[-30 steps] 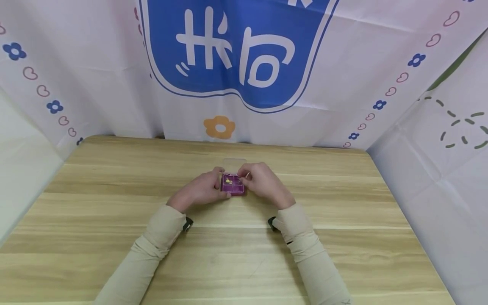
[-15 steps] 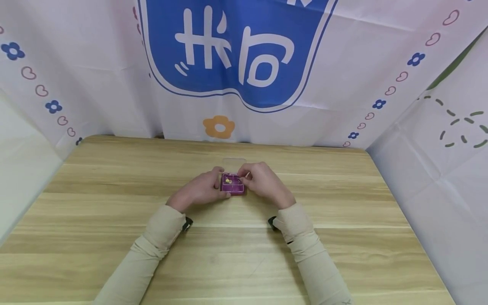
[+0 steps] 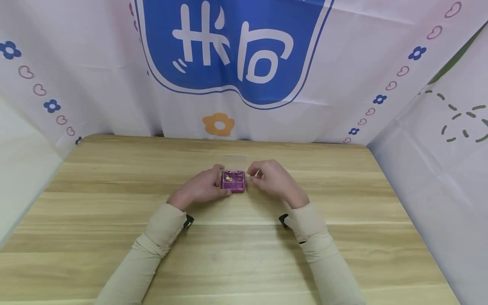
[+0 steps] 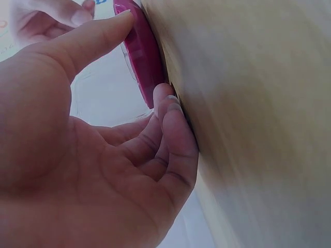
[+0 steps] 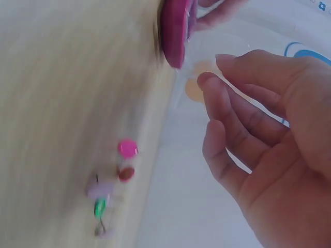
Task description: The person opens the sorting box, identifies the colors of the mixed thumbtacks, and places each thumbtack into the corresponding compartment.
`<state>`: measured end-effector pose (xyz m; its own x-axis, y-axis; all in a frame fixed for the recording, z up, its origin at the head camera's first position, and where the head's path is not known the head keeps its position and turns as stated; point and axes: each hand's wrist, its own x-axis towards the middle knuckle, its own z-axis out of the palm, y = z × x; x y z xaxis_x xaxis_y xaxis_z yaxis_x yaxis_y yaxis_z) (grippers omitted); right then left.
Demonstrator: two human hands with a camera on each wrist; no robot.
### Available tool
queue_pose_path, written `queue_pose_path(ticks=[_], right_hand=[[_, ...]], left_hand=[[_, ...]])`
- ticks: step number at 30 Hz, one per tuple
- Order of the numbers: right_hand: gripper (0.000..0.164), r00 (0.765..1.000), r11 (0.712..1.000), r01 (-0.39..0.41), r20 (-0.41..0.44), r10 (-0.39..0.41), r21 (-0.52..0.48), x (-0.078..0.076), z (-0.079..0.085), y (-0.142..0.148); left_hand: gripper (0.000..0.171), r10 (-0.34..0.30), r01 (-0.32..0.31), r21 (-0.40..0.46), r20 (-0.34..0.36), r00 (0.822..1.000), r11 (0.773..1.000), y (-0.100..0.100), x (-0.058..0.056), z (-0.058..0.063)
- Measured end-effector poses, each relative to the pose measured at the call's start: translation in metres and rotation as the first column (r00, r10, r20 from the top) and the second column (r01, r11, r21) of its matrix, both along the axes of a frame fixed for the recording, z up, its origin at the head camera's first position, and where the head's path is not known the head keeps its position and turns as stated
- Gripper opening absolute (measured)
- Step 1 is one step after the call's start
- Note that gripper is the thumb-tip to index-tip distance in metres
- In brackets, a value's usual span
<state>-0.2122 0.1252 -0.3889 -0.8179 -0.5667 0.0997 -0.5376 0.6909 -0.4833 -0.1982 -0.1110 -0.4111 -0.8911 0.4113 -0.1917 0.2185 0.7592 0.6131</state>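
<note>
Gripping purple box (image 3: 233, 181) edges w/ left hand (image 3: 202, 189), right hand (image 3: 272, 180) loose, just beside.

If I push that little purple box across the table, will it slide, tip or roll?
The purple box looks flat and low, so it would probably slide rather than tip or roll. It seems like stiff, light plastic. The left hand grips its side, likely to keep it from skidding on the smooth table.
</note>
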Motion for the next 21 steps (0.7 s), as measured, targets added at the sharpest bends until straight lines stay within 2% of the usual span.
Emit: queue_pose_path(ticks=[4,14,21], right_hand=[[0.013,1.000,1.000,0.001,-0.006,-0.001,0.010,0.003,0.000,0.015],[0.005,0.999,0.999,0.047,0.006,-0.047,-0.008,0.012,-0.016,0.063],[0.005,0.997,0.997,0.079,-0.014,-0.079,-0.014,0.013,-0.016,0.080]], left_hand=[[0.090,-0.001,0.001,-0.006,0.002,1.000,1.000,0.001,-0.001,0.000],[0.089,-0.004,0.004,-0.015,-0.004,1.000,1.000,0.001,-0.001,0.000],[0.090,0.007,-0.007,-0.021,0.005,1.000,1.000,-0.002,0.000,-0.001]])
